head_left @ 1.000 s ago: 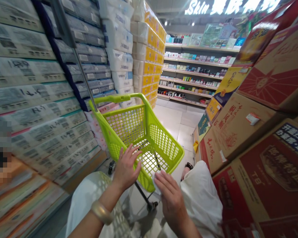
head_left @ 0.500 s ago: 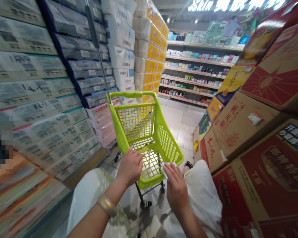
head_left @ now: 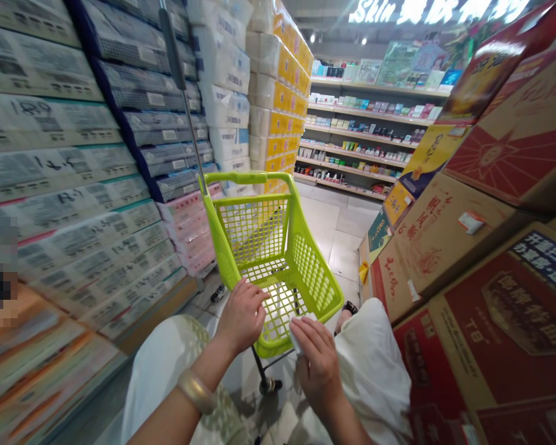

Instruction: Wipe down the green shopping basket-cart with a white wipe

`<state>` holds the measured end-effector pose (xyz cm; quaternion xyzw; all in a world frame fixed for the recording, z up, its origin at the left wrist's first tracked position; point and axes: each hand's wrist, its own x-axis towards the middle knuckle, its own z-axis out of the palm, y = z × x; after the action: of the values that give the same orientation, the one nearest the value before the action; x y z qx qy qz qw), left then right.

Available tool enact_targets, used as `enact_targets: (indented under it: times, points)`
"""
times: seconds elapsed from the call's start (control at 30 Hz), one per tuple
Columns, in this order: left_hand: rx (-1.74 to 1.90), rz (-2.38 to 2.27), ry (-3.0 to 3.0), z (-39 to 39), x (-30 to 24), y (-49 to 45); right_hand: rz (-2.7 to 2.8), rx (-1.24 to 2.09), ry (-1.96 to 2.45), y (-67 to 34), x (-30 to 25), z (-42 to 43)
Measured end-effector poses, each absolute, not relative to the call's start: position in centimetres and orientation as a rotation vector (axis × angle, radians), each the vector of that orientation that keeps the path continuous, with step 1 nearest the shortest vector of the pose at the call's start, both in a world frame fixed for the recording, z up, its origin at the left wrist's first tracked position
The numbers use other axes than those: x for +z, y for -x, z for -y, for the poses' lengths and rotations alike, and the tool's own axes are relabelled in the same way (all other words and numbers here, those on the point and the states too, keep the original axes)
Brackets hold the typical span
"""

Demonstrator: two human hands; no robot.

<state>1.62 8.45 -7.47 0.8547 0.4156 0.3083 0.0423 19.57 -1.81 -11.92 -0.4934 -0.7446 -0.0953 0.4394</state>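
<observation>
Head view: 2 bare hands are meeting the near end of a green cart basket [head_left: 223, 253], which is standing just ahead of and between 2 white-clad knees [head_left: 375, 346].
Left hand [head_left: 243, 315]: its fingers are lying close together and curling at the basket's left rim; whether they are gripping it cannot be told. A gold-toned bracelet [head_left: 197, 391] is circling the wrist.
Right hand [head_left: 319, 364]: its fingers are stretching side by side, with narrow gaps, over a white cloth [head_left: 294, 337], which they are holding at the basket's near right corner.
Near rim: wiping appears, as a judgement, to be the step in hand, with the left hand probably steadying the basket.
Wheel [head_left: 271, 386]: 1 caster is showing below the near end; since the cart could roll, the next stroke would be calling for a steady left hand and a flat, lightly pressed cloth.
Aisle: stacked packs [head_left: 50, 167] are lining the left side, printed cartons [head_left: 445, 228] the right.
</observation>
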Motion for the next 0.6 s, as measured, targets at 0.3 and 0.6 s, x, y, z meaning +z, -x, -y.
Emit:
enact_targets:
  times: [0.3, 0.6]
  points:
    - [0.973, -1.186, -2.547, -8.2, -7.4, -1.3, 1.978, -0.207, 1.102, -18.5, -11.8, 1.6]
    - [0.984, -1.165, -2.508, -8.0, -7.3, -1.1, 1.895, -0.184, 1.164, -18.8, -12.2, 1.8]
